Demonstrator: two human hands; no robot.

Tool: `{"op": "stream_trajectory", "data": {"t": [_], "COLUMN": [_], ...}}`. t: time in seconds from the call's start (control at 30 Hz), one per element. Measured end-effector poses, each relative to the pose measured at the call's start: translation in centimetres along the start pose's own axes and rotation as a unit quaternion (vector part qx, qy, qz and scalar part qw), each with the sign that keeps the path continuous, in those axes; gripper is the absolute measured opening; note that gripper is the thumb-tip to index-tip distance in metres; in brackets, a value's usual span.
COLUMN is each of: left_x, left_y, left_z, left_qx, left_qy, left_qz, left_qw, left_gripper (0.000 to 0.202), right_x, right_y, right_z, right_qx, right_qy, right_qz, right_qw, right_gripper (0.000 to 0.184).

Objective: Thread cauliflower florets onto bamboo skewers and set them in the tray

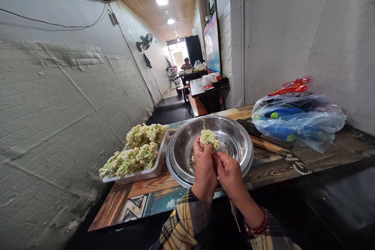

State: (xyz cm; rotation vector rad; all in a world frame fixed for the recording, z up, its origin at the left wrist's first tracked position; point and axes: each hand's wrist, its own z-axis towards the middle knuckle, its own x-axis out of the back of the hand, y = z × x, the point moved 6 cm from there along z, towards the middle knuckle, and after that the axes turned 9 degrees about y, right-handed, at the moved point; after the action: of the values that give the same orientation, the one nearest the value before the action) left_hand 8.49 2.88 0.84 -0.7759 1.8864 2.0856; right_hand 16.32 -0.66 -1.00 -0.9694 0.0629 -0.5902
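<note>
Tray point(158, 166) at left: heaped cauliflower point(143, 154), likely done. Left hand point(204, 166) pinches floret point(208, 136) over basin point(182, 144); right hand point(231, 174) apparently pinches stick point(234, 215). Spare sticks point(268, 144), right.

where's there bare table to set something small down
Bare tabletop shows at front left, between the white tray, the bowl and the front edge; another patch lies right of the bowl, in front of the sticks. Crowded: the tray, heaped with cauliflower; the bowl, under left hand and right hand; back right, under the plastic bag.
</note>
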Motion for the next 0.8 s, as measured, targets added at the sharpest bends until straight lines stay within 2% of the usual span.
{"op": "stream_trajectory", "data": {"t": [0.47, 0.63, 0.8], "left_x": [0.2, 0.4, 1.2], "left_y": [0.1, -0.1, 1.3], "left_z": [-0.1, 0.1, 0.9], "left_qx": [-0.006, 0.017, 0.004], "left_qy": [-0.009, -0.034, 0.003], "left_qz": [-0.005, -0.027, -0.037], "left_qw": [1.0, 0.999, 0.999], "left_gripper": [0.03, 0.031, 0.043], "right_x": [-0.3, -0.2, -0.3], "right_y": [-0.1, -0.2, -0.4], "right_z": [0.0, 0.1, 0.1], "right_qx": [0.008, 0.012, 0.025], "right_qy": [0.005, 0.002, -0.004], "right_qz": [-0.012, -0.013, -0.007], "right_qw": [1.0, 1.0, 1.0], "right_gripper": [0.034, 0.033, 0.033]}}
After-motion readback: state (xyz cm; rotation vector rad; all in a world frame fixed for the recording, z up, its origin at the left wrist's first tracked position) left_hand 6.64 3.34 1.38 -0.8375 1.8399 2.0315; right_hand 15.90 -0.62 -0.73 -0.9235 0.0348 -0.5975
